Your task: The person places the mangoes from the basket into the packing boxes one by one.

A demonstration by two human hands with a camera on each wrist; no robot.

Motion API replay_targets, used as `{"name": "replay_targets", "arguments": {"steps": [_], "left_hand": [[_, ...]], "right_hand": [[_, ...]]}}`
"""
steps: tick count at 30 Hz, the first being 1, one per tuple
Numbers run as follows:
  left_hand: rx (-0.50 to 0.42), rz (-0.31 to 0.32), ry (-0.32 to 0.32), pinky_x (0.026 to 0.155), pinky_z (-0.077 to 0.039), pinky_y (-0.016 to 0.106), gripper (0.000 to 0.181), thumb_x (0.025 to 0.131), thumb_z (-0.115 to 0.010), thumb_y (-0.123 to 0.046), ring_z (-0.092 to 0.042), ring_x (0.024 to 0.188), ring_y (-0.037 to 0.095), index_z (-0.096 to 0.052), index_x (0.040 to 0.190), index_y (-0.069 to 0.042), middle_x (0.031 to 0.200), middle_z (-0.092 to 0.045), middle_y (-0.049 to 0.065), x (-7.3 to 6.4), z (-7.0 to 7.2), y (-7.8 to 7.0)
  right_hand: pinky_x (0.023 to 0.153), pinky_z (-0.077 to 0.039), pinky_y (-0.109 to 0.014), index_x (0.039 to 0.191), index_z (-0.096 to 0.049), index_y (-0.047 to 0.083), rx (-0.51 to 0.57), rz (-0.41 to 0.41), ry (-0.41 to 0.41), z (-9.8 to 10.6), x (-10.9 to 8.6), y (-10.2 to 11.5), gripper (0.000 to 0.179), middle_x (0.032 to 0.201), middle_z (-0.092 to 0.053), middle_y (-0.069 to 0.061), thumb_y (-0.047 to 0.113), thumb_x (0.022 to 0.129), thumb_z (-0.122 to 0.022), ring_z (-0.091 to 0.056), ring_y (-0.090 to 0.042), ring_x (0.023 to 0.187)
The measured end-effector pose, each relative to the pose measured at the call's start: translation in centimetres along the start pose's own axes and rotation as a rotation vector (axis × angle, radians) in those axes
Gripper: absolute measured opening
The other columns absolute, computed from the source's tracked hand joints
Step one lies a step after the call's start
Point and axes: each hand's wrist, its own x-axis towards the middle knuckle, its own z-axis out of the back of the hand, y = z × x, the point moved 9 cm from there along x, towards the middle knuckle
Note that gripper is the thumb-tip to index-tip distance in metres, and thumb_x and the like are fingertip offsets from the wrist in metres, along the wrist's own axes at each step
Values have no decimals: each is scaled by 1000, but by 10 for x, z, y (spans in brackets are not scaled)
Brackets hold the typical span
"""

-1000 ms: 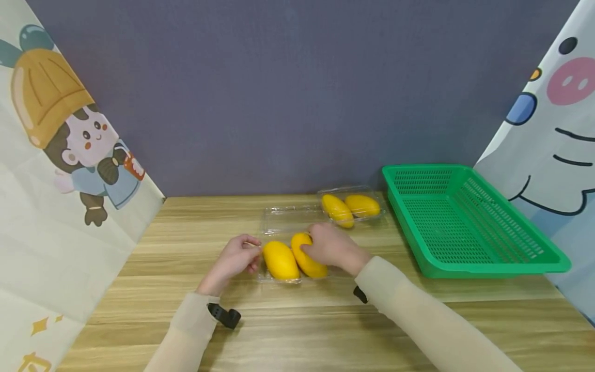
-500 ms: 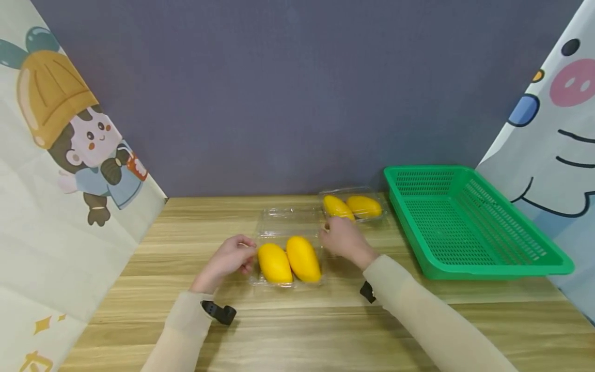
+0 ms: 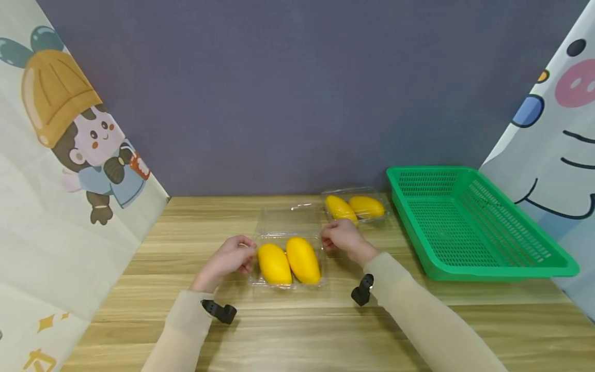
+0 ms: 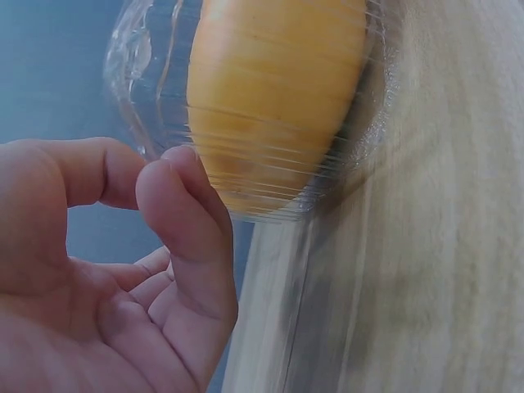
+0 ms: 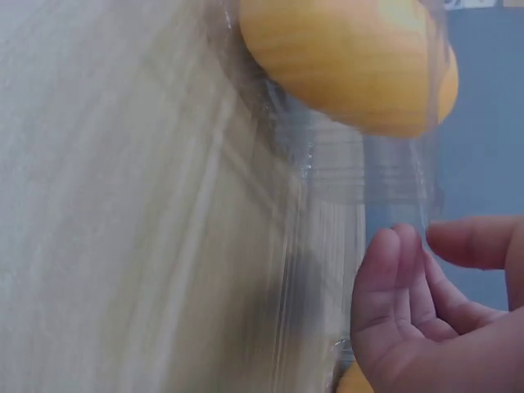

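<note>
A clear plastic clamshell box (image 3: 286, 285) sits mid-table with its lid (image 3: 289, 221) folded back toward the wall. Two yellow mangoes (image 3: 274, 263) lie side by side in it. At the box's left side, my left hand (image 3: 230, 258) pinches the rim between thumb and index finger; the left wrist view shows those fingertips at the plastic edge, beside a mango (image 4: 274, 90). On the opposite side my right hand (image 3: 344, 238) has thumb and fingertips at the rim near the hinge. Ribbed plastic (image 5: 393, 176) runs up to those fingertips in the right wrist view.
Behind my right hand, a second clear box (image 3: 355, 190) holds two mangoes (image 3: 367, 206). A green slotted basket (image 3: 413, 243) stands at the right. The dark wall (image 3: 279, 103) closes off the table's back, with printed sheets (image 3: 28, 206) at both sides.
My right hand has let go of the right-hand mango, which now lies in the box, and moved to the box's right rim. The box has shifted slightly left and nearer; my left hand stays at its side.
</note>
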Motion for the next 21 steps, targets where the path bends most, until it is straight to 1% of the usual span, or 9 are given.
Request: {"name": "replay_targets", "arguments": {"steps": [8,11,14,17,21], "left_hand": [[-30,27,5,53,-51,24,25,96,-56,-7,-56,59,16,-50,117,6,74,-56,9,1,0,2],[-39,24,8,53,-50,24,26,96,-56,-7,-56,59,16,-49,118,7,74,-55,8,1,1,2],[-50,23,5,53,-50,24,26,96,-56,-7,-56,59,16,-49,117,6,73,-55,8,1,1,2],[-58,33,2,53,-50,24,25,96,-55,-7,-56,59,17,-50,117,6,74,-56,9,1,1,3],[-90,59,-6,54,-50,25,23,101,-48,-11,-57,60,18,-52,116,6,77,-56,10,2,2,4]], "right_hand": [[64,-56,-33,98,-61,-8,-33,40,-60,2,-4,6,8,75,-61,-11,-3,92,-60,-56,-18,65],[65,-58,-35,98,-62,-6,-69,77,-72,3,-5,10,7,77,-63,-12,-1,93,-63,-58,-19,65],[67,-59,-38,98,-64,-5,-113,129,-60,5,-6,14,7,81,-65,-13,0,93,-65,-60,-20,66],[66,-58,-37,97,-65,-3,-219,210,-37,6,-8,19,6,81,-65,-11,1,93,-67,-60,-20,66],[65,-53,-32,95,-68,0,-409,356,-25,5,-12,28,3,79,-64,-5,3,92,-67,-58,-18,69]]}}
